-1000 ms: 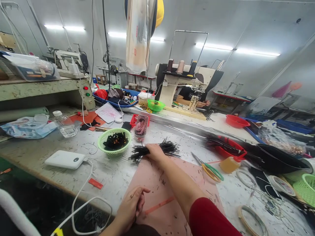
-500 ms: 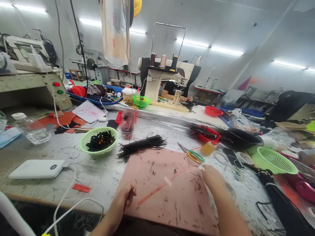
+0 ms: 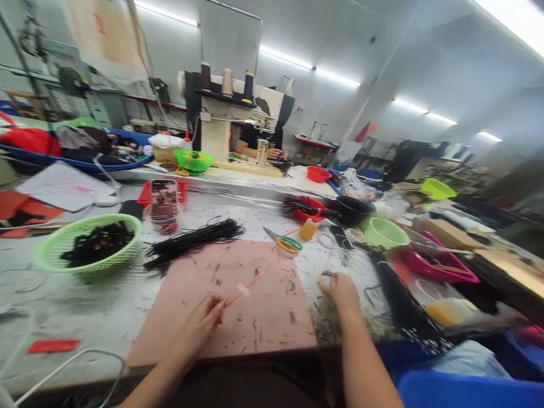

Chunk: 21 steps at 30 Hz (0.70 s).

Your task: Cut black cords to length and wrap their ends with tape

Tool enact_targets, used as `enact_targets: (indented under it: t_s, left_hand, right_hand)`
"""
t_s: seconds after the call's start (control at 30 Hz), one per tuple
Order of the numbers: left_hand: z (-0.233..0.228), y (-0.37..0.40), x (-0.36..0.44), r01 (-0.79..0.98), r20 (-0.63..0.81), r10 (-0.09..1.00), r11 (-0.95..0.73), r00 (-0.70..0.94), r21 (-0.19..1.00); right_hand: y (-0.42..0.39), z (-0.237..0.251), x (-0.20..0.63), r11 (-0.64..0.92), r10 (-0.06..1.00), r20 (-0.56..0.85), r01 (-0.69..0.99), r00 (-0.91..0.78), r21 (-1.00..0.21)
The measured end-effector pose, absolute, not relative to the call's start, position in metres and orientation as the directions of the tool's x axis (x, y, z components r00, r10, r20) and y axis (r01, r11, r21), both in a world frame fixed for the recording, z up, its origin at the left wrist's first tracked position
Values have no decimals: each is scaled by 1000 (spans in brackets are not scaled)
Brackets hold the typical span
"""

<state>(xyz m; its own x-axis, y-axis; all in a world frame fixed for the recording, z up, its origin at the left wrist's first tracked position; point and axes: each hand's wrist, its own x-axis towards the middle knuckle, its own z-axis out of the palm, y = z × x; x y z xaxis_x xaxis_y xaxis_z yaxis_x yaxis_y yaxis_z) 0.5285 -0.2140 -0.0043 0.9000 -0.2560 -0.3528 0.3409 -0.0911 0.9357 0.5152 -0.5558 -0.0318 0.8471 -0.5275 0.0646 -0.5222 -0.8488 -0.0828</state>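
Note:
A pink sheet (image 3: 263, 317) lies on the table before me, dotted with dark scraps. A thin orange-red strip crosses it, with a small pale piece of tape (image 3: 243, 289) on it. My left hand (image 3: 206, 320) is over the sheet by the strip's lower end, fingers curled together; what is between them, if anything, is hidden. Right of the sheet, my right hand (image 3: 344, 293) has its fingers closed at the edge of a beige roll of tape (image 3: 323, 283). Scissors (image 3: 285, 242) with yellow and green handles lie at the sheet's far right corner.
A bundle of black cords (image 3: 195, 241) lies behind the sheet, near a phone (image 3: 164, 201). To the left sits a green basket (image 3: 46, 255) of black pieces. A glue bottle (image 3: 309, 228) stands behind the scissors. Across the table, a person sits behind a sewing machine (image 3: 215, 133).
The view has swung right. My right hand has come from the sheet's right edge to the roll of tape. My left hand is now closer to the strip and pale tape.

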Motion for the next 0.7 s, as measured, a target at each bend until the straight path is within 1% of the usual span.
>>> enact_targets:
  t_s: [0.07,0.1,0.27,0.37,0.47,0.53,0.63,0.7]
  left_hand:
    - [-7,-218,529,340,-355,-252,-102,900,935]
    - [-8,-220,529,347,-364,-253,-113,896,931]
    - [-10,-240,529,401,-418,-295,-117,859,908]
    - [-4,-248,530,427,-433,-319,-94,843,900]
    - [5,-250,529,377,-385,-325,-91,864,922]
    - [9,-248,527,339,-354,-300,-102,886,935]
    - [9,-245,527,316,-335,-258,-113,906,942]
    - [7,-245,527,317,-337,-241,-121,910,941]
  right_hand:
    - [-557,-28,517,-850,-525,86,-515,847,-115]
    - [-555,-26,522,-859,-507,96,-494,856,-135]
    - [-527,-14,584,-929,-318,106,-288,942,-232]
    - [-515,-7,629,-932,-250,39,-230,967,-281]
    - [-512,-2,654,-922,-204,-36,-204,978,-329]
    - [-511,-1,654,-910,-192,-47,-196,980,-367]
    - [-502,-1,632,-882,-166,-38,-166,985,-441]
    - [-486,-1,607,-856,-105,-49,-115,993,-505]
